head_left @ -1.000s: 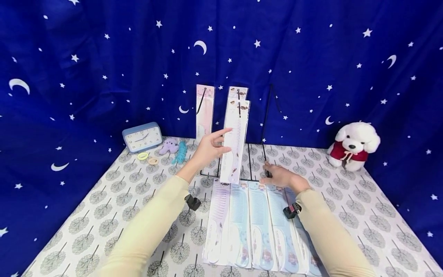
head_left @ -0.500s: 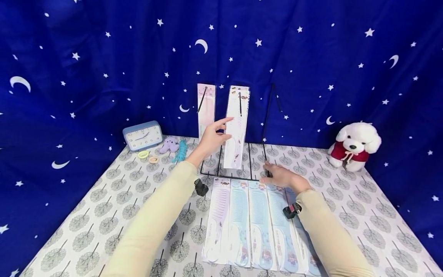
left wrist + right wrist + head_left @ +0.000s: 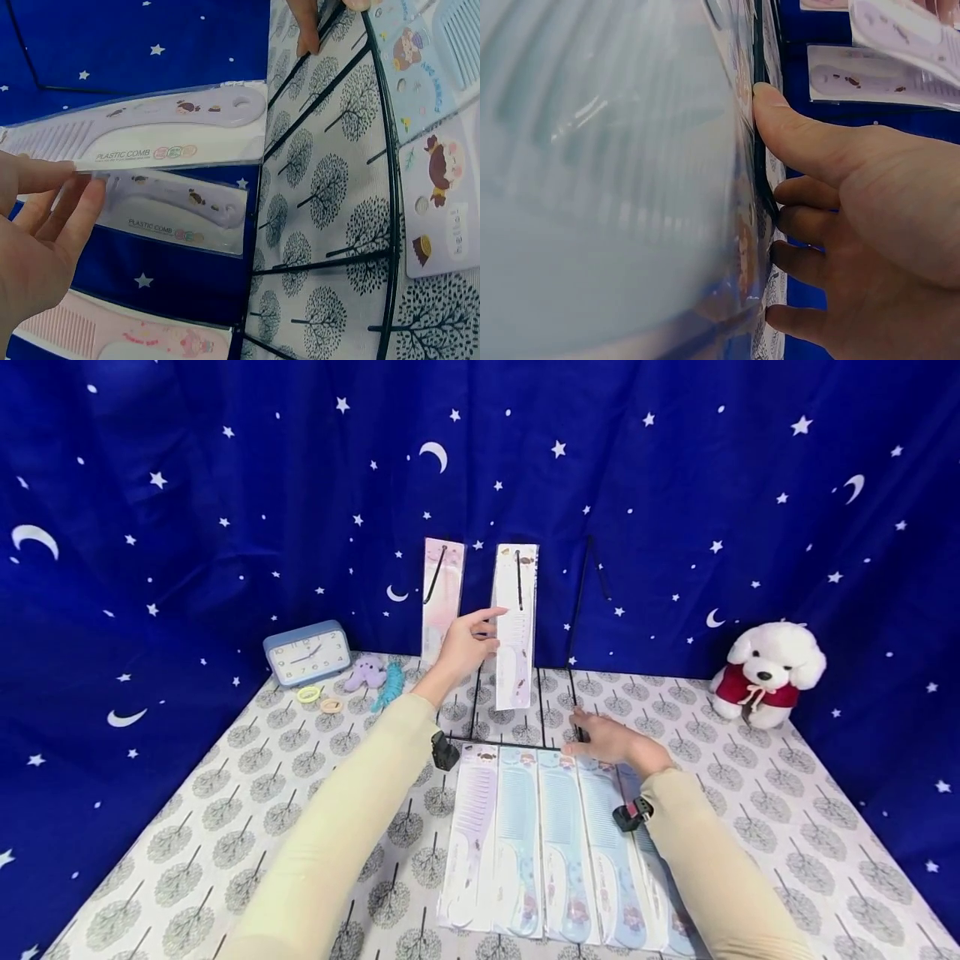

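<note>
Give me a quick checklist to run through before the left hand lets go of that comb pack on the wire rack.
1. Pack on a hook: the white comb pack hangs at the middle hook of the black wire rack, its hole around the hook. Ok.
2. Left hand grip: fingers pinch the pack's edge. Ok.
3. Rack steadied: right hand presses on the rack's base wire. Ok.
4. Pack hangs straight beside the pink comb pack, apart from it. Ok.
5. Pack pushed fully back on the hook: cannot tell.
6. Next packs ready: row of comb packs lies flat in front. Ok.
</note>
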Demonstrator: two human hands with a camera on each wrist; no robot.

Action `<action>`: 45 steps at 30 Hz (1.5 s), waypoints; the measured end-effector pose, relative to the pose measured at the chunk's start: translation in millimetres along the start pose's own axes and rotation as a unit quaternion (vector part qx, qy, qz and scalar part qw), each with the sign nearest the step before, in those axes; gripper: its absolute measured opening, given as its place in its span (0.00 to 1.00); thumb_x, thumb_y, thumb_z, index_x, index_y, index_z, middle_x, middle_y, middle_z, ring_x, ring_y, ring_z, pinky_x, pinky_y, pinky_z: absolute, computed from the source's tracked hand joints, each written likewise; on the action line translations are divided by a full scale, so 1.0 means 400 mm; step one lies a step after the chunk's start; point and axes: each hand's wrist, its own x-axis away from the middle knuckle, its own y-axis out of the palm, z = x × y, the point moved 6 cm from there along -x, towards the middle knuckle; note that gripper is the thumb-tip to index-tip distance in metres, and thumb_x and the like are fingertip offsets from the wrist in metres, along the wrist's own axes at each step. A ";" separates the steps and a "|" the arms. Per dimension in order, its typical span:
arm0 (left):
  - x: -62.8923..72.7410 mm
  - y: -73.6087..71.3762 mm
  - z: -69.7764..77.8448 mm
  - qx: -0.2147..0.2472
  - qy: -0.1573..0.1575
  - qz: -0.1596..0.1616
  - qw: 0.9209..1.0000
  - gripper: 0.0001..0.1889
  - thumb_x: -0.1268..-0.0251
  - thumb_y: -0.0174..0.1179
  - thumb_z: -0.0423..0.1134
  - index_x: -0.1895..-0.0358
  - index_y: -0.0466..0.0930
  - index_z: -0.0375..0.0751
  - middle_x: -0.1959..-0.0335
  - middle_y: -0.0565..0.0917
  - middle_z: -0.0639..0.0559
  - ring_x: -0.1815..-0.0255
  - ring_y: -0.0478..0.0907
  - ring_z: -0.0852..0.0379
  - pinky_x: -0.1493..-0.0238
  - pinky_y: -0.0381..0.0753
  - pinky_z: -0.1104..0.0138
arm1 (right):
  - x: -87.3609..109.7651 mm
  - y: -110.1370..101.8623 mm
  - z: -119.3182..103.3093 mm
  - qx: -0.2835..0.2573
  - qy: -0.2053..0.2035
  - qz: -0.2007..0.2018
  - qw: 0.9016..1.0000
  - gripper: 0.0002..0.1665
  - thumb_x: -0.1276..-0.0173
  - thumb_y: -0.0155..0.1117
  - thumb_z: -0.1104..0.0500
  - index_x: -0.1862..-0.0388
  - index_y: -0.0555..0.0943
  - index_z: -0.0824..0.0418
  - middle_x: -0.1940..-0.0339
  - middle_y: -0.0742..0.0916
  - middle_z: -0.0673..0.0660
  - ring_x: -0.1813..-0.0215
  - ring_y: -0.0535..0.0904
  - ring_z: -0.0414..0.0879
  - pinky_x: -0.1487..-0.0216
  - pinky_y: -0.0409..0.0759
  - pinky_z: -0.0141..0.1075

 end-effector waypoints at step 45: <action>0.130 -0.006 -0.019 0.040 -0.006 -0.016 0.999 0.21 0.32 0.61 0.27 0.36 0.75 0.36 0.37 0.78 0.40 0.46 0.80 0.48 0.46 0.82 0.65 | -0.003 0.008 0.012 -0.008 0.011 -0.009 1.000 0.49 0.25 0.60 0.44 0.20 0.51 0.69 0.19 0.47 0.69 0.81 0.78 0.49 0.24 0.51 0.60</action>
